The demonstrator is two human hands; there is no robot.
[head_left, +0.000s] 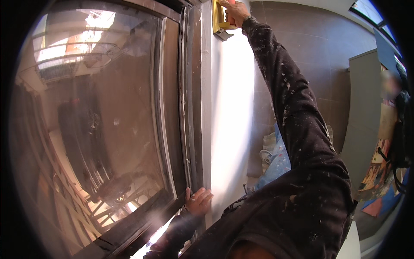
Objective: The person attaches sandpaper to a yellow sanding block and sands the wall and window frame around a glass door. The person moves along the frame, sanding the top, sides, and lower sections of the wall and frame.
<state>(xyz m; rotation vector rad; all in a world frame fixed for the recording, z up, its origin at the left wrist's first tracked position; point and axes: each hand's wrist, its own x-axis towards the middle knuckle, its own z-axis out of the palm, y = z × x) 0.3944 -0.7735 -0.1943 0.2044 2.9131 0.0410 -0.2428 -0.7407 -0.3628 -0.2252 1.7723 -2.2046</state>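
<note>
My right hand (235, 12) is stretched far up and grips the handle of a yellow sanding block (219, 19), whose flat face lies against the white wall strip (230, 99) beside the window. My left hand (198, 200) rests low down, fingers spread on the edge where the dark window frame (192, 108) meets the white wall. It holds nothing. Both sleeves are dark and speckled with white paint or plaster.
A large glass window pane (95, 129) fills the left half, with reflections of a street and a dark car. Grey floor tiles (310, 47) lie to the right. A grey panel (362, 112) and colourful sheets (379, 172) stand at the right edge.
</note>
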